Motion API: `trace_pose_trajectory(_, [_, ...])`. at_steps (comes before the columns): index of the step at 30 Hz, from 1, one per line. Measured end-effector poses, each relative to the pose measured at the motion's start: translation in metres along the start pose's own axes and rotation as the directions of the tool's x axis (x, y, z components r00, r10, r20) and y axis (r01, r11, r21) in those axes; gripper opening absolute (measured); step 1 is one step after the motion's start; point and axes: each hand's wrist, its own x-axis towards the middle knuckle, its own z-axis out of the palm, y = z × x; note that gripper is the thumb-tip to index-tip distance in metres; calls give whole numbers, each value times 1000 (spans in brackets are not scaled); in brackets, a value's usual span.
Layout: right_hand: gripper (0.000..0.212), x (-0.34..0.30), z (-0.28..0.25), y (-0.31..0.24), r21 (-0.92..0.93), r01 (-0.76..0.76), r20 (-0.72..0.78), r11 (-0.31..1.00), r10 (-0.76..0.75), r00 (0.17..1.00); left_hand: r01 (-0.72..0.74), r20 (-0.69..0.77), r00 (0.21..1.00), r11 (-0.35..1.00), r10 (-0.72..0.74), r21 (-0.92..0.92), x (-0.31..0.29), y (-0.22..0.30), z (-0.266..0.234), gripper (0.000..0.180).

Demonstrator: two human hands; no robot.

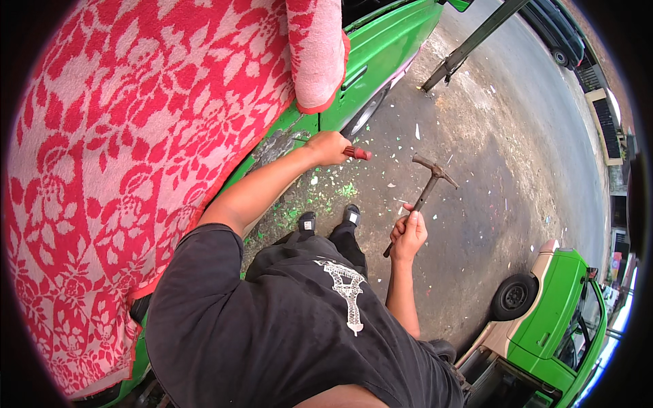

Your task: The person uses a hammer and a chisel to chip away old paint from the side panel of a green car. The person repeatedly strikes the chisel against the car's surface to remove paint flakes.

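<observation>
My left hand (327, 148) is closed round a screwdriver with a red ribbed handle (358, 153), held against the side of a green car (391, 51). The handle's end sticks out from my fist, while most of the shaft is hidden by the hand. By that hand, the car's panel has a scraped, grey patch (273, 147) with paint gone. In my right hand (409, 236) is a hammer (427, 191), gripped partway along its handle. Its rusty head is up and apart from the screwdriver.
A red and pink floral blanket (156, 136) covers much of the car on the left. Green paint flakes (326, 194) litter the ground by my feet. A metal post (469, 46) stands ahead. Another green car (554, 306) is at lower right, and a dark vehicle (554, 30) is far off.
</observation>
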Motion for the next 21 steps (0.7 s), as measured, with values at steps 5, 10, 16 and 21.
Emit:
trace_pose_trajectory(5, [30,-2,-9,0,-74,-29,17,997,30,999,-38,-11,999,999,38,-7,-8,5,-3,11])
trace_pose_trajectory(10, [30,-4,-10,4,-106,-61,52,992,67,996,-51,12,999,999,51,20,-12,3,-2,13])
trace_pose_trajectory(16, [31,-4,-14,10,-155,-73,75,985,86,993,-123,-79,989,992,124,16,-14,0,4,7])
trace_pose_trajectory(21, [30,-16,-13,15,-149,97,79,984,-86,993,-155,-136,978,987,159,34,-15,-3,9,8])
